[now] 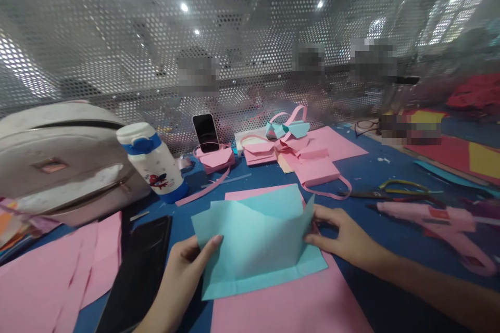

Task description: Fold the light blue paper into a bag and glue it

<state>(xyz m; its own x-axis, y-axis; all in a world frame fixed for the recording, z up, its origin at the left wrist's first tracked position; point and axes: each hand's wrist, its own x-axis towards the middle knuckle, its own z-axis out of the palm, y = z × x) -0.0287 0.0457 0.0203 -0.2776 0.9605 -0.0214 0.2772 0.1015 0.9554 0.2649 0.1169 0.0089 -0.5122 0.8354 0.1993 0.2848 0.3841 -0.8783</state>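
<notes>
A folded sheet of light blue paper (253, 250) is held between my two hands above a pink sheet (289, 307) on the blue table. My left hand (191, 260) pinches its left edge, thumb on the near face. At the right, my right hand (339, 231) grips the other edge between thumb and fingers, and the corner there sticks up. The upper layer bows, and a crease runs along the lower border. Just beyond the paper lie small pink paper bags, one (318, 169) with a curved strip handle.
A pink glue gun (433, 218) and scissors (406, 190) lie at the right. At the left are a white bottle (156, 166), a backpack (70, 151), a black flat case (136, 270) and pink sheets (42, 281). A phone (205, 132) leans near a perforated metal panel (250, 26).
</notes>
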